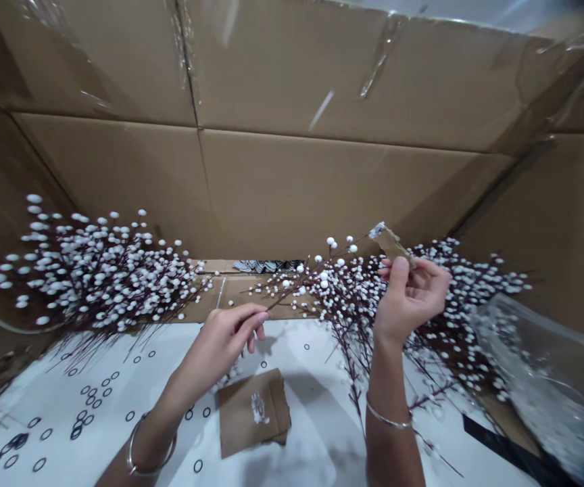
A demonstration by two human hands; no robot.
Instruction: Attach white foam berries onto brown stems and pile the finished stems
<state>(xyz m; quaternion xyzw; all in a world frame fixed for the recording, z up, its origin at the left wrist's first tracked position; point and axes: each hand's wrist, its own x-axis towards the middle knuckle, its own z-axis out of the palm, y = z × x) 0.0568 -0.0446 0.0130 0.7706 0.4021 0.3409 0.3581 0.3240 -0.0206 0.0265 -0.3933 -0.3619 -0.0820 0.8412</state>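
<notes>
Pinched in the fingers of my left hand [234, 335] is the stem of a berry branch [297, 281] with white round berries, slanting up to the right. My right hand [414, 291] is raised and grips a torn strip of cardboard [393, 245] between thumb and fingers. White paste, perhaps glue, coats the strip's upper end, which is at or very near the branch tip; I cannot tell whether they touch. Below my hands a cardboard piece [244, 416] with a white smear lies on the white table [317, 379].
A large pile of white-berry branches [114, 277] stands at the left, another pile [454, 270] at the right. Several small black rings [92, 399] are scattered over the table. Clear plastic bags [540, 379] lie at the right. Tall cardboard walls [322, 182] enclose the back and sides.
</notes>
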